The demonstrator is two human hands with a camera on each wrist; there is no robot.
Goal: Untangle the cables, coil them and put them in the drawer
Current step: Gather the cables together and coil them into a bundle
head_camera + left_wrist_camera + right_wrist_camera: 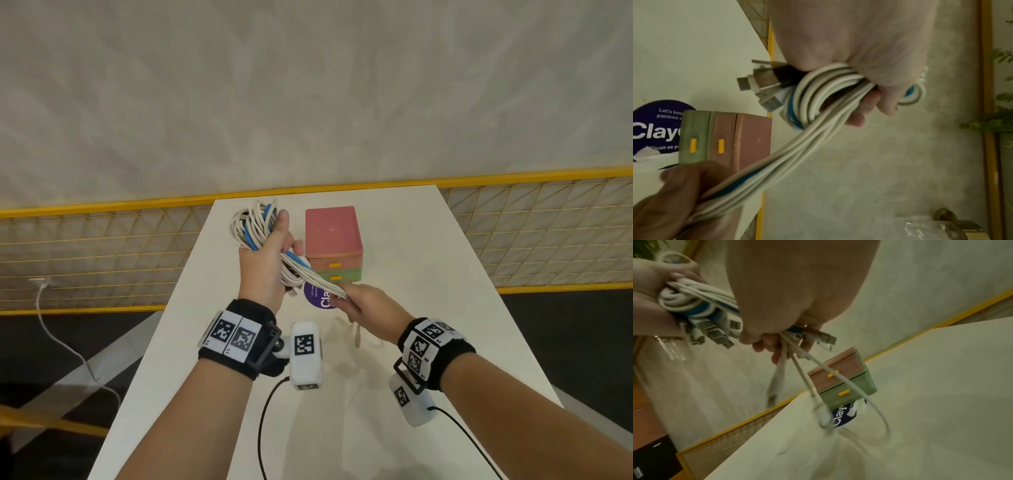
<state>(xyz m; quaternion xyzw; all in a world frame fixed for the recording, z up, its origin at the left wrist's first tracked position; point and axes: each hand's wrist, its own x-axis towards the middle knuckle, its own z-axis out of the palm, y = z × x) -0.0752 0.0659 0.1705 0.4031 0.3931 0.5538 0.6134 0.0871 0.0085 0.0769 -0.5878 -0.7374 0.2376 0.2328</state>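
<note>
My left hand [265, 255] grips a coiled bundle of white and blue cables [251, 224] above the table, its USB plugs [764, 87] sticking out below the fist. A straight run of the same cables [797, 154] stretches down to my right hand [363, 305], which pinches it near the free ends. Loose cable ends [777, 382] with plugs dangle under the right hand. The small drawer unit [334, 240], a pink drawer over a green one with yellow handles, stands shut just beyond both hands.
A round purple sticker [320, 298] lies on the white table [428, 308] in front of the drawer unit. A yellow mesh railing [102, 240] runs behind the table. Black wires [265, 421] trail from the wrist cameras.
</note>
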